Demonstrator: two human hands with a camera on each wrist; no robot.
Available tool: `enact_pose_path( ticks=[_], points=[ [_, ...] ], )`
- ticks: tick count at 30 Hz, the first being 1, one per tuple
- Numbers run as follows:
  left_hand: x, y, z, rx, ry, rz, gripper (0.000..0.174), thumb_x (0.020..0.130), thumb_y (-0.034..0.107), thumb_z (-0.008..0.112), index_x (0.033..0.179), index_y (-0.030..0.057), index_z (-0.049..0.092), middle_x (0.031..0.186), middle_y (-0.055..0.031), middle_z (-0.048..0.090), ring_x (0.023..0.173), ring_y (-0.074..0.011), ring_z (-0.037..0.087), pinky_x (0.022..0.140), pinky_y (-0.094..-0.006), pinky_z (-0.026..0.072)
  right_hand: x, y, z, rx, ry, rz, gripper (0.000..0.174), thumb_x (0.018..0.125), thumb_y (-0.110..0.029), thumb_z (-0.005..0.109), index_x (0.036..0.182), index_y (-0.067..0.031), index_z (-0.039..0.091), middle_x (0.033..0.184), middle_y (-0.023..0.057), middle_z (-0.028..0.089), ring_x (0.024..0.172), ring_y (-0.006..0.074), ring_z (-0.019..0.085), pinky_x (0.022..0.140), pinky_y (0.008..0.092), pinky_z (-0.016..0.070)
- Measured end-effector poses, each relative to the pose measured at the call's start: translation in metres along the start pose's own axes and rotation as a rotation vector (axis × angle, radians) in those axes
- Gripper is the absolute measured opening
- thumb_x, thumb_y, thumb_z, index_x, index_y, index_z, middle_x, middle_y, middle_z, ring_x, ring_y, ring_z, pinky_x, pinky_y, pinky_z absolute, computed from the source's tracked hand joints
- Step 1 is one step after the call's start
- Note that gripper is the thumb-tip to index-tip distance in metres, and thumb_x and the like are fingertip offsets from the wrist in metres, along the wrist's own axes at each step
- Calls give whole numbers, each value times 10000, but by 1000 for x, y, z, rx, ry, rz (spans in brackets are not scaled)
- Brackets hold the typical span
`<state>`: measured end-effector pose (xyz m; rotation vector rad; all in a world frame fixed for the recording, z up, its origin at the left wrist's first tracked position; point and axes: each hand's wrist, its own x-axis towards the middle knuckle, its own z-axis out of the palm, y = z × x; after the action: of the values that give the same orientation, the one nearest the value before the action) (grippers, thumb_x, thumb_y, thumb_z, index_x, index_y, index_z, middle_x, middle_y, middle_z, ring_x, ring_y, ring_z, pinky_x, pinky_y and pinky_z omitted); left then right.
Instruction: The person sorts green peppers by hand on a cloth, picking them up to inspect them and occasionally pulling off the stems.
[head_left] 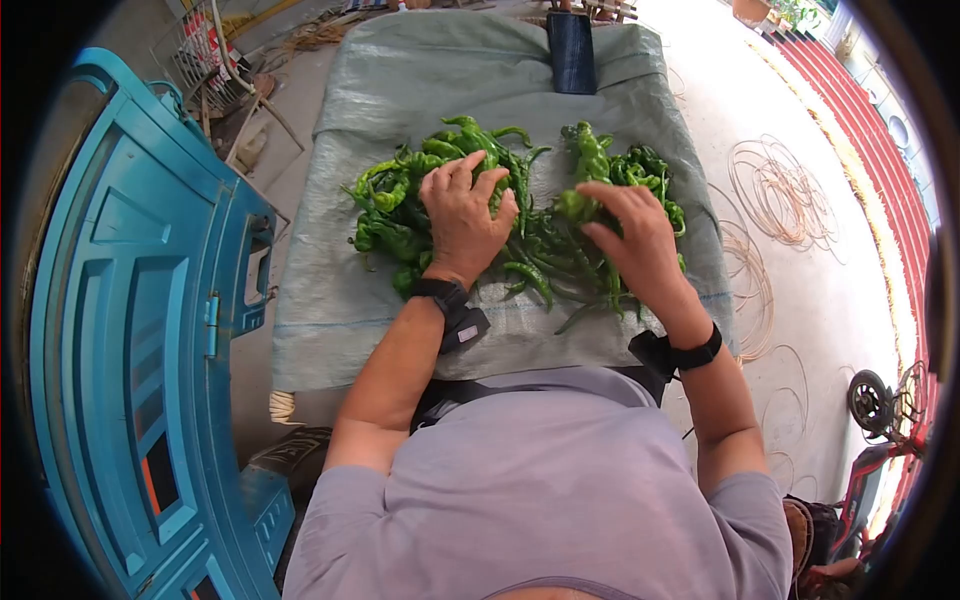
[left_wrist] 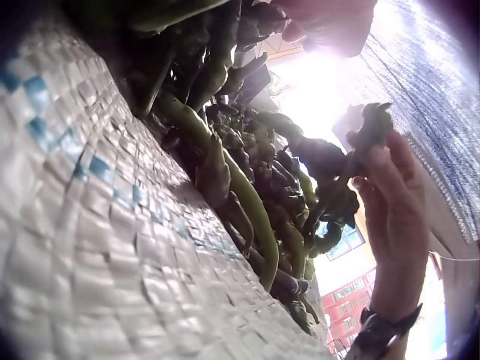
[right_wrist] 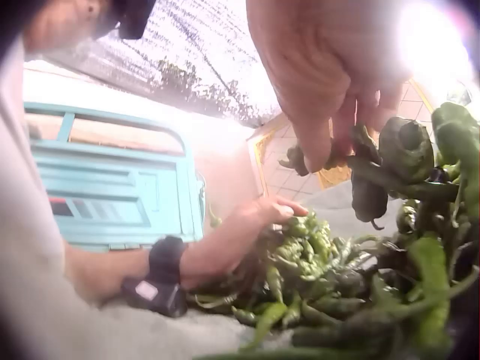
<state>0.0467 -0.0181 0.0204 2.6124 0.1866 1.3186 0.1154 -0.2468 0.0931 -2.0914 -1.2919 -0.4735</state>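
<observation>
Green peppers lie in two joined heaps on a pale woven sheet (head_left: 330, 345), a left heap (head_left: 392, 235) and a right heap (head_left: 645, 165). The left hand (head_left: 465, 215) rests on the left heap with its fingers spread and slightly bent. Above the right heap, the right hand (head_left: 640, 240) pinches a green pepper (head_left: 575, 205) between thumb and fingers. The right wrist view shows that hand (right_wrist: 330, 67) from close by, with dark green peppers (right_wrist: 369, 196) hanging at its fingertips; the left hand (right_wrist: 240, 232) touches the heap beyond.
A dark blue strip (head_left: 571, 55) lies at the sheet's far edge. To the left stands a blue metal panel (head_left: 130, 300). Coils of thin cane (head_left: 785, 195) are on the floor at the right, with a wheel (head_left: 870, 402) lower down.
</observation>
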Motion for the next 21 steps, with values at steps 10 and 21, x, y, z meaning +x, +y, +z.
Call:
enact_pose_path(
  ticks=[10,21],
  points=[
    [3,-2,-9,-307,11,74,570,922,558,595,1301,133,615,1176,-77,658,1240,-322,485,1093,-525,272,36,-33,23,1127,353,379,367,946,-39,676,1270,-29,503,1110,65,662,1013,123,632,805,288,548],
    [-1,4,-3,-163,-60,122,370,948,354,671,1213,98,646,1008,-57,678,988,-247,626,1095,-502,321,22,-28,53,1160,304,449,339,962,-68,678,1237,-11,487,1123,67,636,1019,110,608,837,264,527]
  ],
)
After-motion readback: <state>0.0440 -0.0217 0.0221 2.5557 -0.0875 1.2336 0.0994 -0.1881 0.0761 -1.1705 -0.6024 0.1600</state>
